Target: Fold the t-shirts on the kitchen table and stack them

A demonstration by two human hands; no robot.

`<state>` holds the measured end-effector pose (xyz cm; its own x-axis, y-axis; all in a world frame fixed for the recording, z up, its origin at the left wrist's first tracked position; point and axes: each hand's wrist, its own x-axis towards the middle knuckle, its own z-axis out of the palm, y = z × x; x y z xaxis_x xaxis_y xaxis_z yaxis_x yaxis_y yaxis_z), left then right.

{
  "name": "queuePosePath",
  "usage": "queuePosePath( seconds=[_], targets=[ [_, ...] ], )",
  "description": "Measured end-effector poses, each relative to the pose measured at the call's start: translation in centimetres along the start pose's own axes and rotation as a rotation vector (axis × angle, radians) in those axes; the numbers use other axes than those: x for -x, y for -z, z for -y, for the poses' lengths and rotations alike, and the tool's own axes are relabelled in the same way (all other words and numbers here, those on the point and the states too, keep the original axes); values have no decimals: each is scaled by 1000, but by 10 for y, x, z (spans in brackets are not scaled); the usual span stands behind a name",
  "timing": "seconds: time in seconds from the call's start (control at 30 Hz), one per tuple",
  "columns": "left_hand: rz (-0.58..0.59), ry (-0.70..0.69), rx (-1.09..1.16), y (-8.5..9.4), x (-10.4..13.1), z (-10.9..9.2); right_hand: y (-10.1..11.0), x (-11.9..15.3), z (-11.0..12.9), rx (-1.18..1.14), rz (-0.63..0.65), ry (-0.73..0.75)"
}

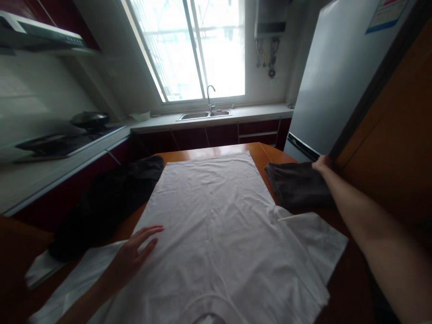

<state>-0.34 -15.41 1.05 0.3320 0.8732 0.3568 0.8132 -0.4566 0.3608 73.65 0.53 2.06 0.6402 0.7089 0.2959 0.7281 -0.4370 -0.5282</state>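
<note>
— Grip, head view?
— Left hand [138, 249]: fingers parted, thumb away from them, nothing pinched. Lies over the left side of the white T-shirt [209, 202]; light contact or slight hover, cannot tell. Right hand [322, 163]: at the far right corner of the folded dark grey cloth [297, 182]. Fingertips hidden; clamped on it or merely pressing, cannot tell.
— Positions?
— T-shirt spread on the wooden table [270, 153], hem toward the sink [194, 116], collar [209, 300] at the bottom of frame. Grey cloth right of it, near the refrigerator [324, 81]. Black garment [118, 184] bunched at left.
— Handling notes?
— Judgement only. Grey cloth: take every layer together at the corner, else the folds may slip. Lift rather than drag; its near edge lies close to the T-shirt's right-hand sleeve [312, 234], which could be pulled askew.
— And the left?
— Palm flat, light pressure, smoothing outward from the centre. Creases show along the middle; pushing inward would likely add more.
</note>
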Motion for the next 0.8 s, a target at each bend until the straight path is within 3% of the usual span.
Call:
queuePosePath(
  seconds=[0.1, 0.17, 0.23, 0.33, 0.43, 0.53, 0.63, 0.8],
  targets=[
    [-15, -54, -18, 2, 16, -10, 5, 22, 20, 54, 24, 37],
    [-26, -98, -34, 7, 30, -14, 11, 55, 40, 50, 15, 206],
    [-35, -143, -36, 13, 47, -16, 22, 105, 57, -27, 12, 450],
    [-32, -188, -31, 24, 74, -16, 47, 200, 64, -202, 103, 677],
    [-32, -240, -56, 31, 102, -19, 68, 294, 47, -284, 234, 754],
    [-45, -331, -129, 32, 124, -29, 79, 364, 25, -279, 309, 775],
    [50, -422, -203, 27, 136, -42, 85, 401, 11, -181, 373, 818],
    [278, -388, -307, 22, 141, -54, 92, 417, -2, 66, 505, 866]
  ],
)
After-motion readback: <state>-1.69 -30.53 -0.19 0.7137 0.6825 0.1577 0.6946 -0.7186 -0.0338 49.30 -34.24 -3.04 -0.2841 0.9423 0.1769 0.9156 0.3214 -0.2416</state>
